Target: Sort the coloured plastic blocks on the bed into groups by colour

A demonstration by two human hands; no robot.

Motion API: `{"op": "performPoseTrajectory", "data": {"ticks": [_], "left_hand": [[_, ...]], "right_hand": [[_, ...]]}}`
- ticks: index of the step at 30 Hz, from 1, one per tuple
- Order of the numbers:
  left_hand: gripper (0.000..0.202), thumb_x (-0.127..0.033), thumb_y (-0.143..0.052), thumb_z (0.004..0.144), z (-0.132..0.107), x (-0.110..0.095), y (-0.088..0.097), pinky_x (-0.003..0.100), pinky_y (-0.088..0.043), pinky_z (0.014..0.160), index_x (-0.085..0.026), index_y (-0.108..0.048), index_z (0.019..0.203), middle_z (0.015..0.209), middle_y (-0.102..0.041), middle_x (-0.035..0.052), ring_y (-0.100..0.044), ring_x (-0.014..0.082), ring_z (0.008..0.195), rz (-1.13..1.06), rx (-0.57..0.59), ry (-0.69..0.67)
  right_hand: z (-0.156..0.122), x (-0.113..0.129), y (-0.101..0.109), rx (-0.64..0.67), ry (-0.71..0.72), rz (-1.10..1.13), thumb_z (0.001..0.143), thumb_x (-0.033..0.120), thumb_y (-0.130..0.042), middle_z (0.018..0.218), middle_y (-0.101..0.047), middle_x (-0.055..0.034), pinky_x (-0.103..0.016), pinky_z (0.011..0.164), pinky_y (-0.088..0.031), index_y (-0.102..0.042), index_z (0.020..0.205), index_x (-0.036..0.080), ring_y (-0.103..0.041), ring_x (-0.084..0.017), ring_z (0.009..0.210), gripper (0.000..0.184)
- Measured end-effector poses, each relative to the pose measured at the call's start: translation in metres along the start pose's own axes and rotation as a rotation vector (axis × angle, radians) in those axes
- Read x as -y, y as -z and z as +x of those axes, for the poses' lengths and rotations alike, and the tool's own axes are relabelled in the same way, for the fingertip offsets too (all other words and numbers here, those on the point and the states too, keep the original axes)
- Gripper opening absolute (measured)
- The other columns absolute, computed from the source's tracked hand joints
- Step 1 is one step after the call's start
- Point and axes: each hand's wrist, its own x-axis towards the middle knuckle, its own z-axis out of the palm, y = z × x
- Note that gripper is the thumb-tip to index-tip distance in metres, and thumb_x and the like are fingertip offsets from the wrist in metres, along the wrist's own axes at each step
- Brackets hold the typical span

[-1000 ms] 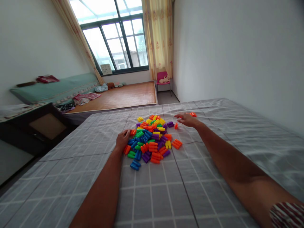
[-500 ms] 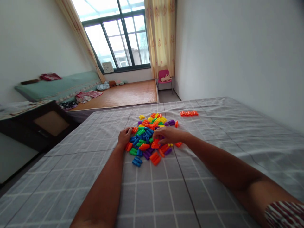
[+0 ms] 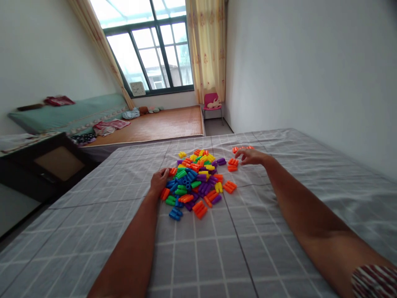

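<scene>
A heap of plastic toy pieces (image 3: 186, 186), each like short joined tubes, lies on the bed in orange, blue, green, yellow and purple. At the heap's left edge my left hand (image 3: 159, 180) has its fingers curled, with an orange piece (image 3: 173, 171) at the fingertips. My right hand (image 3: 250, 157) is to the right of the heap, fingers stretched out and apart, nothing seen between them. Just below its fingertips lie orange pieces (image 3: 232, 165). Beyond the hand, a row of orange pieces (image 3: 243, 148) is partly hidden by it.
Grey checked cloth (image 3: 198, 256) covers the surface under the pieces. A wall (image 3: 310, 74) rises on the right. A dark cabinet (image 3: 46, 165) stands at left. Farther back are a mat-covered bed (image 3: 167, 124), a pink chair (image 3: 211, 99) and a window (image 3: 151, 54).
My right hand has moved from the heap to the right and away from me. Another orange piece now lies beside the single one there. My left hand stays at the heap's left edge.
</scene>
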Motion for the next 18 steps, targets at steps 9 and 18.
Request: {"op": "performPoseTrajectory", "data": {"ticks": [9,18], "left_hand": [[0.050,-0.052,-0.044,0.084,0.001,0.002,0.001,0.029,-0.049,0.083,-0.017,-0.073,0.106,0.102,-0.076,0.0062,-0.066,0.0238,0.096,-0.023,0.009,0.003],[0.049,-0.052,-0.046,0.084,0.001,0.000,0.003,0.029,-0.050,0.083,-0.018,-0.074,0.104,0.102,-0.076,0.0058,-0.067,0.0239,0.096,-0.043,0.005,0.004]], "right_hand": [[0.017,0.009,-0.032,-0.128,-0.073,-0.031,0.079,0.033,-0.070,0.106,-0.071,-0.0066,-0.030,0.083,-0.051,-0.068,0.104,0.020,-0.066,-0.020,0.094,0.028],[-0.001,-0.059,0.004,-0.662,-0.365,-0.126,0.076,0.030,-0.066,0.103,-0.072,-0.0080,-0.030,0.077,-0.049,-0.065,0.110,0.019,-0.067,-0.022,0.086,0.037]]}}
